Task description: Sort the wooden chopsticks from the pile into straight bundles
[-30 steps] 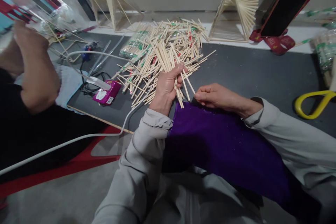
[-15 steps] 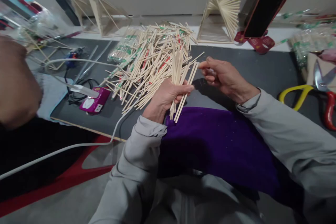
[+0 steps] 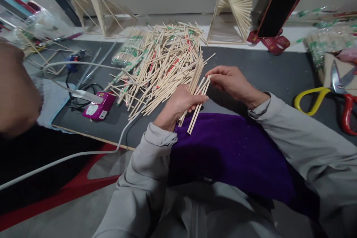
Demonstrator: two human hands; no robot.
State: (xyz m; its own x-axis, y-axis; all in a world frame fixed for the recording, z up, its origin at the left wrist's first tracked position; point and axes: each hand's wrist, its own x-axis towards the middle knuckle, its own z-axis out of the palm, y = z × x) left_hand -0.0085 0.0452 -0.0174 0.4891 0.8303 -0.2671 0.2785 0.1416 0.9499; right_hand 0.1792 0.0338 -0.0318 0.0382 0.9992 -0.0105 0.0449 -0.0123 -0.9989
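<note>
Slanting up through the left hand (image 3: 180, 102), a bundle of thin, pale, round wooden sticks (image 3: 197, 67) stands above the front of the table, its lower ends over a deep purple cloth (image 3: 231, 148) on the person's lap. The left hand is clamped around the bundle, thumb laid across the nearer sticks. The right hand (image 3: 231, 81) has its thumb and forefinger drawn together at the upper tip of one stick; whether they pinch it or only touch it, I cannot tell.

Just behind the bundle, a loose heap of similar pale sticks (image 3: 158, 78), with a few red and green paper bands among them, spreads over the dark grey tabletop (image 3: 262, 67). A clear plastic packet with green print (image 3: 129, 50) lies against the heap's left side. Farther left is a magenta power socket box (image 3: 99, 107) with a white plug in it, near another person's bare arm (image 3: 16, 89).

Toward the right edge lie metal scissors with one yellow and one red handle (image 3: 336, 83). At the back, along the wall, stands a fan-like, twisted frame of pale sticks (image 3: 244, 3), next to an upright black panel with red edges (image 3: 284, 3).
</note>
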